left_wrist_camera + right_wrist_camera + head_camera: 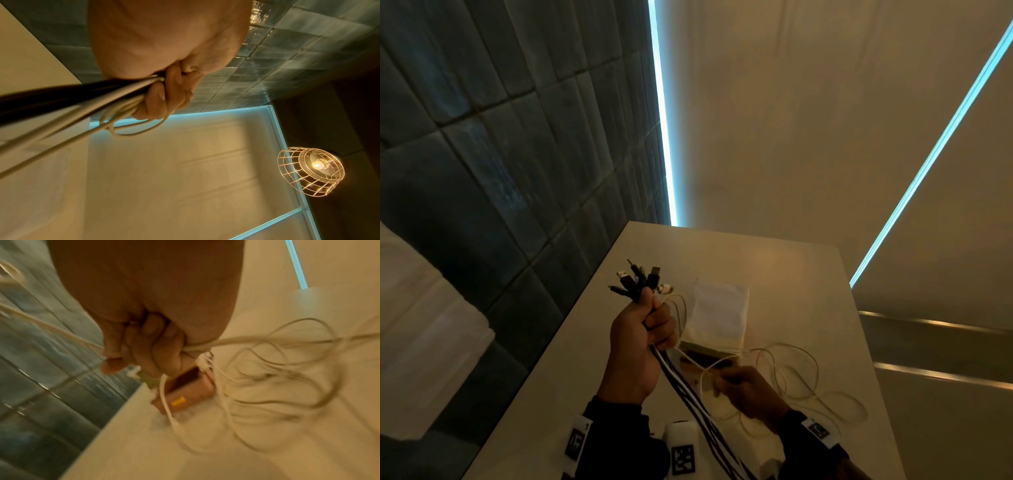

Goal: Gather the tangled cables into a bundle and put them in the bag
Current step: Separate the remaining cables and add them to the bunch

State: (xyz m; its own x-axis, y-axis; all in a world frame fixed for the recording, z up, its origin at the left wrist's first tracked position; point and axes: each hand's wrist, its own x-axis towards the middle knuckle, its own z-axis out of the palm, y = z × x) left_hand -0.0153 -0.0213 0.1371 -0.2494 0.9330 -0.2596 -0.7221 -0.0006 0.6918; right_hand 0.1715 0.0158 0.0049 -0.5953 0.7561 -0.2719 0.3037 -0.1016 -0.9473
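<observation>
The cables (688,387) stand bunched in the left hand (640,346), its grip curled tight around them, plugs fanned upward. The right hand (746,394) pinches a white cable (791,373) looping over the tabletop (791,274). The bag (717,313) lies flat just beyond both hands.

**Room condition: tiled wall, lit panels**

Dark glazed wall tiles (510,164) adjoin pale panels (808,120) edged by cyan light strips (662,113). A pale table (774,260) stands below. A caged pendant lamp (310,172) glows warm.
</observation>
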